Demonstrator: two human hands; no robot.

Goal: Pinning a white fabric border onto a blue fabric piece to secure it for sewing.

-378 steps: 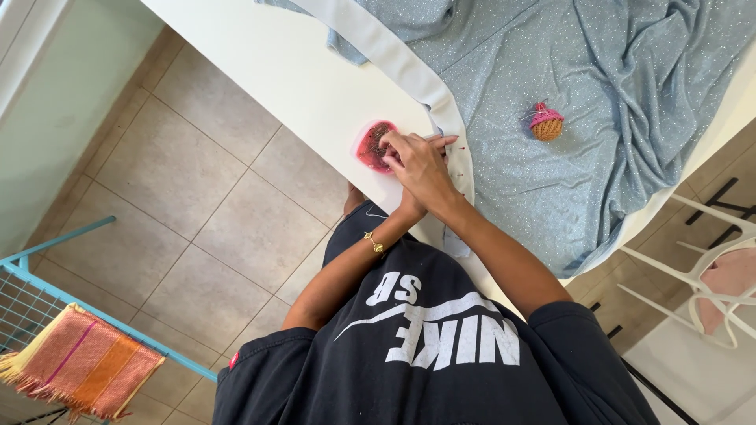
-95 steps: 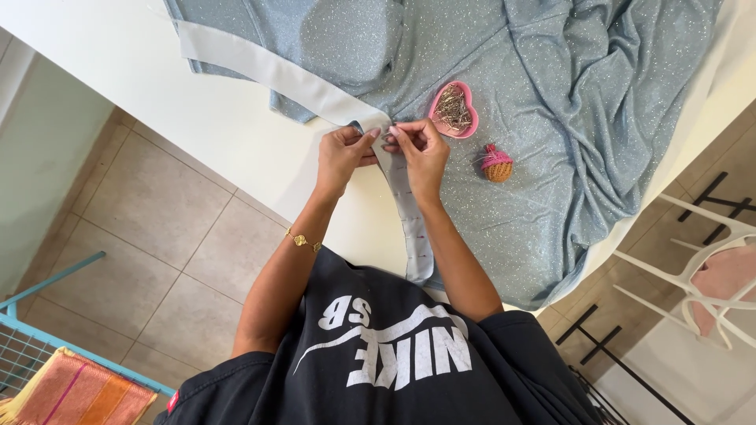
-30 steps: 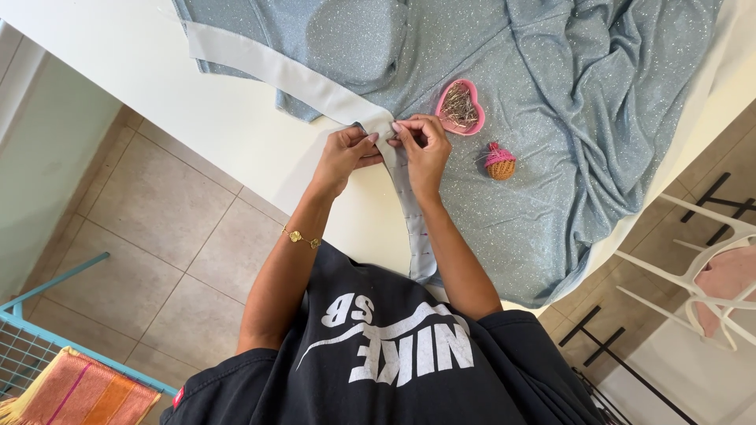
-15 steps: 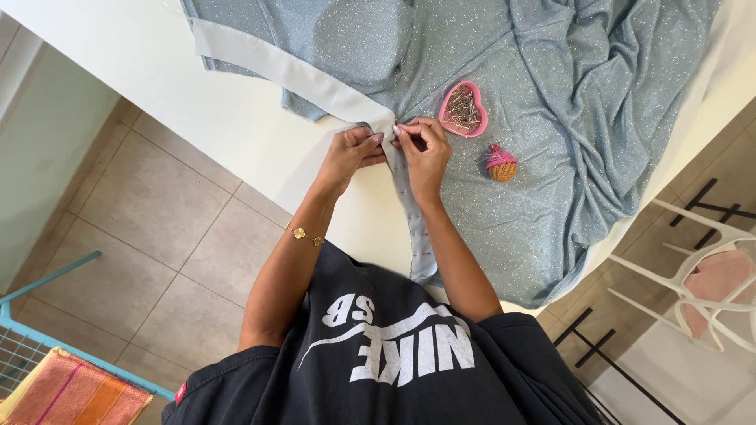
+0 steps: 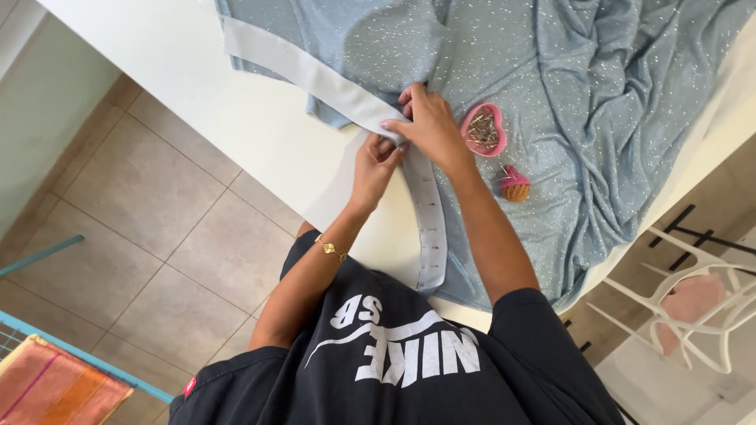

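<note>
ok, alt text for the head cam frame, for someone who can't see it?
Seen from above, a person's left hand and right hand pinch a pale grey band along the edge of sparkly blue fabric on a white table. A pink heart-shaped pin dish and cupcake pincushion sit nearby.

Grey elastic band (image 5: 315,75): wide, flat, pale strip pinned along the hem of the fabric, running near the desk's (image 5: 197,110) front edge, bent at mid-length, red-headed pins in its nearer stretch.

Blue fabric (image 5: 567,86): light blue, white-speckled, rumpled, spread over the desk toward its right edge.
</note>
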